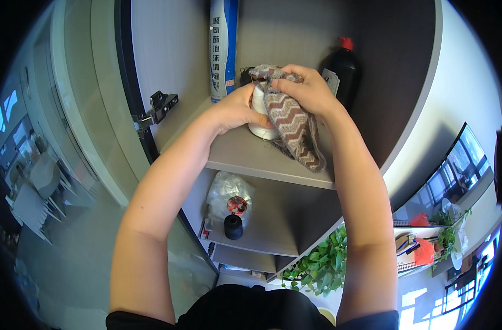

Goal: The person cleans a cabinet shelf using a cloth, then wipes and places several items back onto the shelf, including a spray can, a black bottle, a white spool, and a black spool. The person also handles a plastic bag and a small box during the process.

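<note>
Both of my hands are at the upper cabinet shelf (234, 150). My left hand (238, 108) holds a white cone of thread (259, 105) from its left side, with the thumb across its lower part. My right hand (309, 88) grips a knitted piece with brown, beige and grey zigzags (290, 117), which hangs beside the cone and partly covers it. The fabric's lower tip lies over the shelf. A dark object (246, 76), partly hidden, is behind the cone. My right fingers are partly hidden by the fabric.
A blue and white can (223, 53) stands back left, a black bottle with a red cap (344, 74) back right. A door hinge (162, 108) juts in at left. The lower shelf holds a clear plastic bag (230, 189) and a black thread cone (233, 227). Green leaves (325, 260) are below right.
</note>
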{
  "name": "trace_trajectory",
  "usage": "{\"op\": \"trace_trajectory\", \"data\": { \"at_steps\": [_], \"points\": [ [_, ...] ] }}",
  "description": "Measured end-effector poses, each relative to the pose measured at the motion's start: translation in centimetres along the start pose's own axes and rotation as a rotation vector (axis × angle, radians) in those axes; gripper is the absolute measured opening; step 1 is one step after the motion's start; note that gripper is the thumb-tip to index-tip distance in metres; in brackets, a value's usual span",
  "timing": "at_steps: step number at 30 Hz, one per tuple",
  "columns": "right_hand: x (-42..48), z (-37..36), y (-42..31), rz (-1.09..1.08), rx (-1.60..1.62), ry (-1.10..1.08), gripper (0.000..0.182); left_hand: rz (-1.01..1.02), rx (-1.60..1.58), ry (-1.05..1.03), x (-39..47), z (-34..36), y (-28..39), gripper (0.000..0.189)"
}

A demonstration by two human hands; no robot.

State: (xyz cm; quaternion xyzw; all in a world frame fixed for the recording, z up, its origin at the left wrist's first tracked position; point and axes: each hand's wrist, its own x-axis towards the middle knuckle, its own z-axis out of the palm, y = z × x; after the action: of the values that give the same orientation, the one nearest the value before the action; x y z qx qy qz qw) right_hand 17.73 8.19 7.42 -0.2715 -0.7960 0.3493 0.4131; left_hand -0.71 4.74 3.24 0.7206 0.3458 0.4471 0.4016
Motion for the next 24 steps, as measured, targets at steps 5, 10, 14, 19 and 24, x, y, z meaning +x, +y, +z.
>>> {"op": "trace_trajectory", "data": {
  "at_steps": [5, 10, 14, 19, 24],
  "points": [
    [1.5, 0.6, 1.3, -0.025, -0.275, 0.33, 0.028, 0.045, -0.027, 0.019, 0.0, 0.4, -0.3, 0.076],
    [0.7, -0.2, 2.8, 0.12, -0.248, 0.51, 0.03, 0.016, -0.011, 0.08, -0.1, 0.4, -0.5, 0.072],
    [-0.5, -1.1, 2.7, 0.144, -0.165, 0.62, 0.038, 0.02, 0.074, 0.317, -0.4, 0.4, -0.1, 0.062],
    [-0.8, -0.8, 2.5, 0.059, 0.138, 0.358, 0.043, 0.003, -0.281, 0.439, -0.3, -0.4, -0.2, 0.061],
    [-1.5, 0.5, 1.4, 0.182, 0.245, 0.016, 0.045, -0.054, -0.541, 0.42, -0.2, -1.5, -0.4, 0.069]
  ]
}}
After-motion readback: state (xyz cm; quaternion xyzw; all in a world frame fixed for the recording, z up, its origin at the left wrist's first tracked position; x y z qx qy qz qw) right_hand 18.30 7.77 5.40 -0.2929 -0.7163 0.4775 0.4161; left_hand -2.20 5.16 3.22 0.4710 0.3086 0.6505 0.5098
